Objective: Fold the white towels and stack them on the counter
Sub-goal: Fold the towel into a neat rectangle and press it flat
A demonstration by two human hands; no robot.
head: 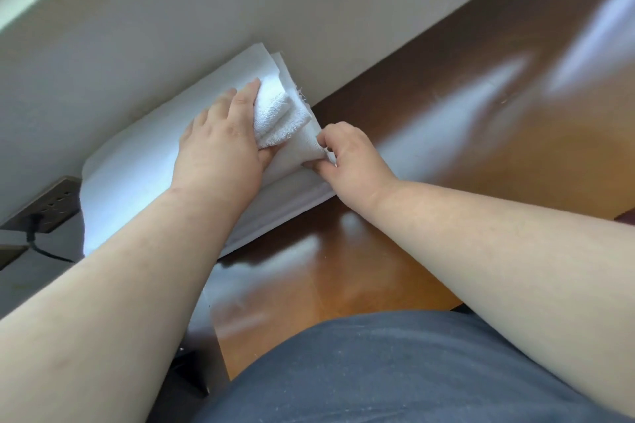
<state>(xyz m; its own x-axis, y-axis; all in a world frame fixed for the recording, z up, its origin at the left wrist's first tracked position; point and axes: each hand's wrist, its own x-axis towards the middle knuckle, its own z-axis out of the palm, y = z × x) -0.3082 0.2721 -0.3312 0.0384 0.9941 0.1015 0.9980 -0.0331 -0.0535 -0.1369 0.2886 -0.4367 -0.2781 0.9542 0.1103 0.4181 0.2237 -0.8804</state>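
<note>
Hands work at a stack of white towels [144,175] lying on a glossy brown wooden counter [446,120], pushed up against a pale wall [240,10]. The view looks down from the person's head and is tilted, so the counter runs diagonally.

The left hand [220,144] lies on top of the stack, fingers curled around a small folded terry towel [281,117] whose 3 or so layered edges show beside the thumb. The palm hides how much of that towel sits underneath. The right hand [347,154] is at the near right corner of the pile, thumb and fingertips pinching a raised corner of white cloth [305,148]; its fingers are curled tight, and the pinch point is partly covered by the knuckles.

The stack itself is overexposed and smooth, so single layers are hard to count; only a few edges show along its near side and at the far corner by the wall. Both forearms cross the frame and cover parts of the counter and stack.

At the left edge, a dark wall socket [44,206] with a black plug and cable [37,240] is partly cut off. A blue-grey garment [395,371] on the person's body fills the bottom of the view.
</note>
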